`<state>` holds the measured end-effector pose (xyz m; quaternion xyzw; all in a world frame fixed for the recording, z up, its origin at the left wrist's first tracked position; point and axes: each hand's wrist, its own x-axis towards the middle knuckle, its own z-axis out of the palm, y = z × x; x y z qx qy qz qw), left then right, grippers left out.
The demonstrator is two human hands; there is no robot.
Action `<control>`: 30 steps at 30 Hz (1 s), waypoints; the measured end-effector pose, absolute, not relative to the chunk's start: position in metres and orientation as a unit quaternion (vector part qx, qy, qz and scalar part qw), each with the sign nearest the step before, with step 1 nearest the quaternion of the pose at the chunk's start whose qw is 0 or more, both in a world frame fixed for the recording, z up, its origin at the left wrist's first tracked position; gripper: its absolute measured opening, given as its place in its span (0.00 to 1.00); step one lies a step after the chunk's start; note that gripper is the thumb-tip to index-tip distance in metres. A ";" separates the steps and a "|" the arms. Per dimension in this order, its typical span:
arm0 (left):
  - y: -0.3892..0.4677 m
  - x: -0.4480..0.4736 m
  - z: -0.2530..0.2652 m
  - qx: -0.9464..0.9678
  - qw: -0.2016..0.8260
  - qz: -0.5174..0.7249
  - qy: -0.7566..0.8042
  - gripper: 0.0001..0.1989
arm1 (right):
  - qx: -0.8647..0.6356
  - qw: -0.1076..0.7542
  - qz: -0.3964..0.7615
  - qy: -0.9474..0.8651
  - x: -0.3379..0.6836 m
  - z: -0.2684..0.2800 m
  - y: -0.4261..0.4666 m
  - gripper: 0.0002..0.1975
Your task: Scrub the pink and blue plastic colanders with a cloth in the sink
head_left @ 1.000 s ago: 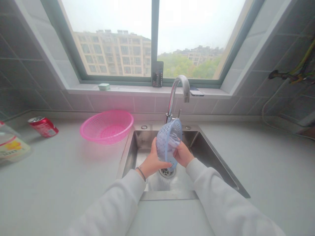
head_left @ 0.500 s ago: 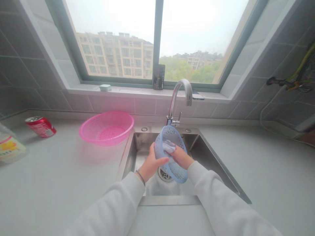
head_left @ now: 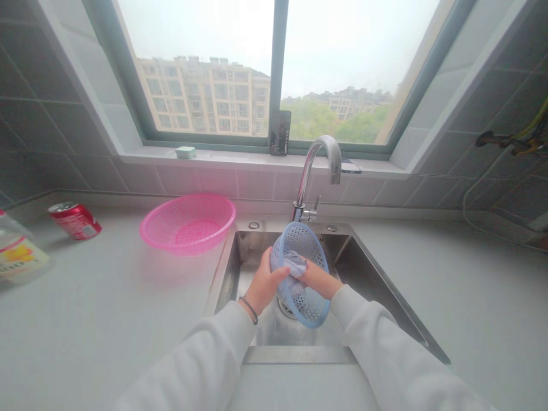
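A light blue plastic basket with a perforated wall (head_left: 314, 311) is held tilted on its side above the steel sink (head_left: 295, 355). My left hand (head_left: 263, 285) grips its left side, with the thumb over the rim and the other fingers behind the wall. Inside the basket, my right hand (head_left: 317, 277) is closed on a pale greyish cloth (head_left: 294, 262) pressed against the inner surface. The cloth hides most of the right fingers. Below the basket, the drain (head_left: 285, 308) is partly covered from sight.
Behind the sink rises a chrome faucet (head_left: 306, 171). On the left counter are a pink basket (head_left: 188, 228), a red can (head_left: 75, 221) and a bottle (head_left: 19, 257). The windowsill bears a small green box (head_left: 185, 152), a dark upright packet (head_left: 280, 134) and a phone (head_left: 351, 166).
The basket has turned slightly and come a little lower. My right hand has shifted slightly with the cloth inside it, and the view has moved a little.
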<state>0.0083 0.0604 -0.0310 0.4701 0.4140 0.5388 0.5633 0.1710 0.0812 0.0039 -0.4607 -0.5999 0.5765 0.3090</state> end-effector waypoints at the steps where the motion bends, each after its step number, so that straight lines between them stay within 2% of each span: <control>1: 0.061 0.008 -0.033 0.487 0.543 0.542 0.418 0.44 | -0.465 0.304 0.576 -0.599 0.172 0.002 0.081 0.26; 6: 0.058 0.006 -0.032 0.553 0.473 0.515 0.453 0.35 | -0.455 0.319 0.569 -0.606 0.176 -0.002 0.081 0.22; 10: 0.054 0.005 -0.030 0.589 0.450 0.481 0.469 0.36 | -0.434 0.309 0.561 -0.634 0.183 -0.004 0.084 0.19; 14: 0.053 0.004 -0.031 0.602 0.438 0.461 0.483 0.38 | -0.417 0.331 0.536 -0.655 0.187 -0.009 0.088 0.20; 16: 0.055 0.003 -0.034 0.595 0.436 0.459 0.496 0.39 | -0.437 0.316 0.536 -0.650 0.185 -0.012 0.089 0.20; 20: 0.065 0.006 -0.044 0.525 0.508 0.470 0.495 0.39 | -0.469 0.256 0.563 -0.630 0.182 -0.019 0.089 0.19; 25: 0.071 0.014 -0.049 0.443 0.618 0.444 0.473 0.43 | -0.500 0.219 0.526 -0.652 0.183 -0.022 0.085 0.18; 28: 0.068 0.015 -0.042 0.438 0.631 0.457 0.448 0.45 | -0.515 0.237 0.514 -0.644 0.185 -0.022 0.083 0.18; 30: 0.064 0.013 -0.033 0.438 0.635 0.463 0.437 0.46 | -0.524 0.296 0.514 -0.611 0.188 -0.022 0.087 0.19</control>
